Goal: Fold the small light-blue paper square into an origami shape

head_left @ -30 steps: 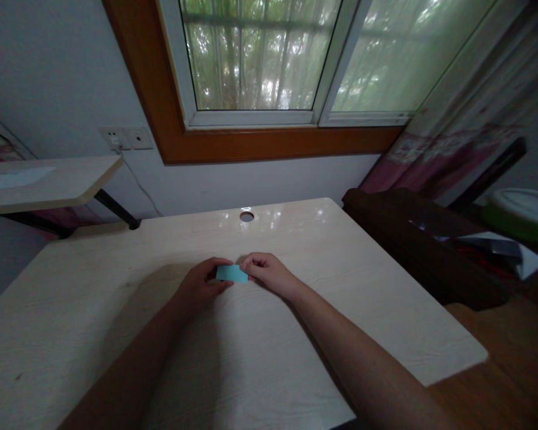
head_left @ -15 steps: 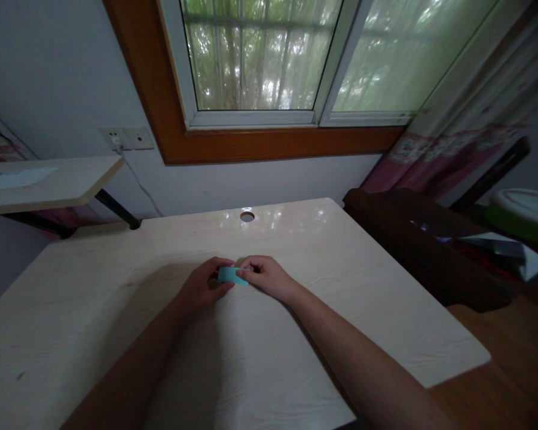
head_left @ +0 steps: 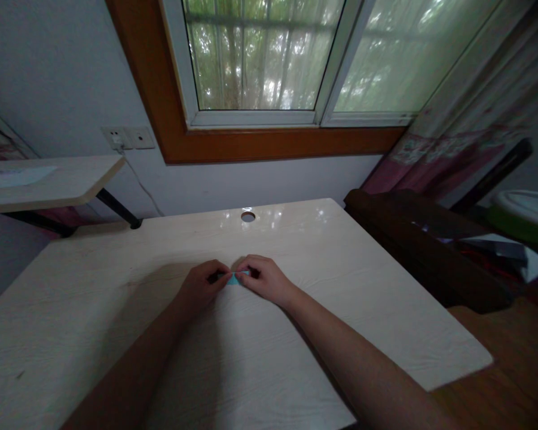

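Note:
A small light-blue piece of paper [head_left: 234, 278] lies on the pale wooden table [head_left: 116, 310], near its middle. My left hand [head_left: 202, 285] pinches its left end and my right hand [head_left: 263, 278] pinches its right end. The fingertips of both hands meet over the paper and cover most of it. Only a thin blue sliver shows between them. Both forearms reach in from the bottom edge.
A round cable hole [head_left: 248, 216] sits near the table's far edge. Another table [head_left: 49, 182] stands at the left under wall sockets [head_left: 128, 138]. Dark wooden furniture [head_left: 412, 245] stands right of the table. A window [head_left: 296, 60] fills the wall behind.
The blue paper showed as a wider rectangle between my hands a second ago. My hands have drawn closer and the paper is now narrower and mostly covered.

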The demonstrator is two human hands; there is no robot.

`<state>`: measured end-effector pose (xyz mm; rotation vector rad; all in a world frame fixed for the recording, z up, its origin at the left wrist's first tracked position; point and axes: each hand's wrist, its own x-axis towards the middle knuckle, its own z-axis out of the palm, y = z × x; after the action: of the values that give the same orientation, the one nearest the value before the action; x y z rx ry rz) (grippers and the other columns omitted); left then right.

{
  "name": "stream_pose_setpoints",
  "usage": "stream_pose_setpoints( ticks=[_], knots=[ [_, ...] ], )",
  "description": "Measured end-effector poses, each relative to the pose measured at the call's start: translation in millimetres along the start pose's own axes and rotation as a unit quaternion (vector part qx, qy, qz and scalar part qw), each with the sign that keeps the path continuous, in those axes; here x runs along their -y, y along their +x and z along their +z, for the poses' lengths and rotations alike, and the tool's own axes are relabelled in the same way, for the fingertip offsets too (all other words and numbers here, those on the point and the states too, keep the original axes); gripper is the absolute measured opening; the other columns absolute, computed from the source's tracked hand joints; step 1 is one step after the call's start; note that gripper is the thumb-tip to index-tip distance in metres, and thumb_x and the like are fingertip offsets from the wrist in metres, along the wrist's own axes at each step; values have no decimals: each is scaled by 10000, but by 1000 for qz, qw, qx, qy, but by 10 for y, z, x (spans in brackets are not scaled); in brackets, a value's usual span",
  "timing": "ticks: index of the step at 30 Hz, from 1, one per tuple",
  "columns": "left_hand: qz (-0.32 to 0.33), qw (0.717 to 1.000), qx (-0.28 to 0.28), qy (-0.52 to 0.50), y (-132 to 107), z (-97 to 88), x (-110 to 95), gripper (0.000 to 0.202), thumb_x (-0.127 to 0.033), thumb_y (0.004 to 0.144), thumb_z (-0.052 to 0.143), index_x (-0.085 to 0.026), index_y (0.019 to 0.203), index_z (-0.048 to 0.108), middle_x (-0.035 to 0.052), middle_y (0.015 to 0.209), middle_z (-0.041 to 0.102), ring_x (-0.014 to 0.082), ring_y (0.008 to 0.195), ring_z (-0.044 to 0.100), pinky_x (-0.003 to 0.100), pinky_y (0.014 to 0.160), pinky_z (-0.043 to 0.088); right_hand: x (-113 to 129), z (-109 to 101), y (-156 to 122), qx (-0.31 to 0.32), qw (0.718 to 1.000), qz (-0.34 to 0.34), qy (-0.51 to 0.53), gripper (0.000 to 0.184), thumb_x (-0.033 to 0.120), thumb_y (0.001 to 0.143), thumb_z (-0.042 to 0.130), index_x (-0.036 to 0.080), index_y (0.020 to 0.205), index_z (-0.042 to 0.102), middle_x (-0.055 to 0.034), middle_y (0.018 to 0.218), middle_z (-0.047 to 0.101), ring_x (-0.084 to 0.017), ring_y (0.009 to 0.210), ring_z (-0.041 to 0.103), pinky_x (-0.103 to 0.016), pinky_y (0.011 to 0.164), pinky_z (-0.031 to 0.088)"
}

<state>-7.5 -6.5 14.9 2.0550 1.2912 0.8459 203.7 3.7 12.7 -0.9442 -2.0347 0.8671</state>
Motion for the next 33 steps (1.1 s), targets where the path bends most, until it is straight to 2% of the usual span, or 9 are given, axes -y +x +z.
stream_pose_setpoints(
  ticks=[6,11,14,17,22,24,28,30,33],
  knots=[
    [27,999,-8,24,-16,17,1,159,-300,861,586,-174,825,675,23,763,676,147,694,596,247,661,446,49,36,8,-26,996,-62,-63,53,200,848,600,195,844,653,-30,799,622,-147,768,570,-254,718,431],
    [39,999,-18,22,-31,2,-22,178,-316,881,565,-177,809,651,26,762,663,144,693,599,242,663,456,127,57,16,-39,992,-75,-98,58,177,844,589,204,830,639,-44,808,637,-171,808,577,-284,763,437],
    [46,998,-33,22,-37,-17,-33,174,-309,879,569,-180,793,646,29,763,661,151,715,605,253,697,464,151,36,18,-54,989,-76,-113,62,177,839,578,200,813,629,-44,788,628,-170,790,567,-283,741,430],
    [33,998,-56,18,-41,-36,-33,161,-309,870,582,-183,798,653,30,774,670,158,731,613,260,715,473,109,-30,19,-82,988,-54,-115,74,184,832,568,195,783,621,-37,747,599,-163,751,551,-274,696,418],
    [0,996,-93,-4,-42,-54,-7,158,-313,858,592,-183,784,645,18,757,671,149,703,609,251,687,476,-19,-159,11,-178,977,32,-115,78,186,805,583,181,730,606,-25,720,582,-148,684,524,-267,649,404],
    [-4,995,-97,-15,-41,-57,-8,166,-320,857,591,-181,780,641,18,749,668,149,698,607,248,674,475,-15,-163,8,-162,982,27,-94,88,207,835,575,180,775,633,-33,754,605,-152,712,543,-267,668,419],
    [7,997,-73,-5,-41,-57,-42,162,-318,862,584,-182,797,642,29,775,671,157,726,610,263,703,478,75,-74,19,-81,995,-25,-59,166,284,882,596,196,1000,674,-54,863,649,-166,817,579,-284,756,445],
    [19,998,-63,6,-39,-52,-51,164,-318,870,574,-184,803,641,29,781,668,157,731,607,266,710,475,102,-22,30,-40,996,-44,-68,148,282,901,582,208,980,682,-57,872,661,-172,835,582,-298,792,444],
    [30,998,-51,11,-31,-38,-40,172,-330,879,559,-188,828,642,33,797,671,162,744,609,264,703,478,89,21,40,-20,994,-65,-89,122,239,910,556,204,914,672,-58,846,662,-176,831,582,-303,795,442]
  ],
)
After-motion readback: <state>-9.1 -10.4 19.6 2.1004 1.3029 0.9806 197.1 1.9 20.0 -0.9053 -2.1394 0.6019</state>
